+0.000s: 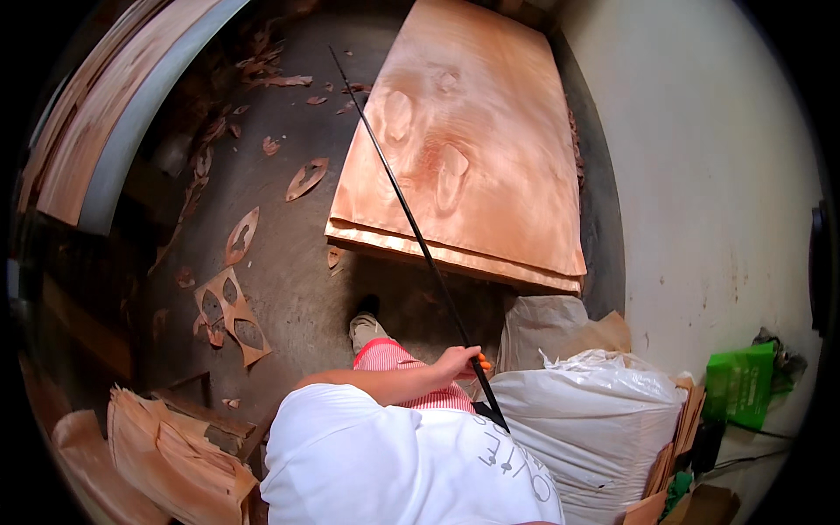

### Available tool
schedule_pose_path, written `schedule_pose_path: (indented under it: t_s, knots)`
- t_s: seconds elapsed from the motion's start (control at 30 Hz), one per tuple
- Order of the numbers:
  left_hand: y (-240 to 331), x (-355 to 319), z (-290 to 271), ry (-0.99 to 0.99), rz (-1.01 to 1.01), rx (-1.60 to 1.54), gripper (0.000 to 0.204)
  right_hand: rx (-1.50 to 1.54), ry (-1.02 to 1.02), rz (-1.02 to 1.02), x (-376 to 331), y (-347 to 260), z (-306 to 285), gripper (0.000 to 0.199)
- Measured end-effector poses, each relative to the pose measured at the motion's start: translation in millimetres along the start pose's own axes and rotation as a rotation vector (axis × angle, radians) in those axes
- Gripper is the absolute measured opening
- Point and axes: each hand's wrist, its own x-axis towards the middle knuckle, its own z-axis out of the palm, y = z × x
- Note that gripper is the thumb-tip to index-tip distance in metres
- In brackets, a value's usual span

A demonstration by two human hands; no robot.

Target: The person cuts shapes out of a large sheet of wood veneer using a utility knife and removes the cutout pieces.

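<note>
My left hand point(457, 361) reaches across the front of my body and is closed round a long, thin black rod point(404, 208). Small orange patches show at the fingertips beside the rod. From the grip, the rod slants up and to the left, crosses the left part of a large stack of reddish-brown veneer sheets point(499, 114), and tapers to a tip over the grey floor. Its lower end runs down to my white shirt. Whether the rod touches the stack I cannot tell. My right hand is out of view.
Veneer scraps with leaf-shaped holes point(232, 315) lie on the floor point(289, 254) at left. Torn veneer pieces point(179, 459) are at lower left, long boards point(114, 131) at upper left. A white sack point(586, 420) and a green bag point(739, 385) sit by the pale wall point(700, 175).
</note>
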Motion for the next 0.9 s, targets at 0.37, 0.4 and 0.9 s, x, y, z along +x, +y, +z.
schedule_pose_path:
  t_s: [0.37, 0.4, 0.9]
  knots:
    - [93, -40, -10, -0.059, 0.431, 0.0, 0.029, -0.023, 0.02, -0.136, 19, -63, -14, 0.03]
    - [115, -50, -12, -0.061, 0.553, 0.017, 0.031, -0.027, 0.022, -0.16, 20, -75, -15, 0.03]
    - [213, -130, -183, 0.295, 0.865, 0.579, 0.036, 0.389, -0.486, -0.936, 5, -472, 31, 0.033]
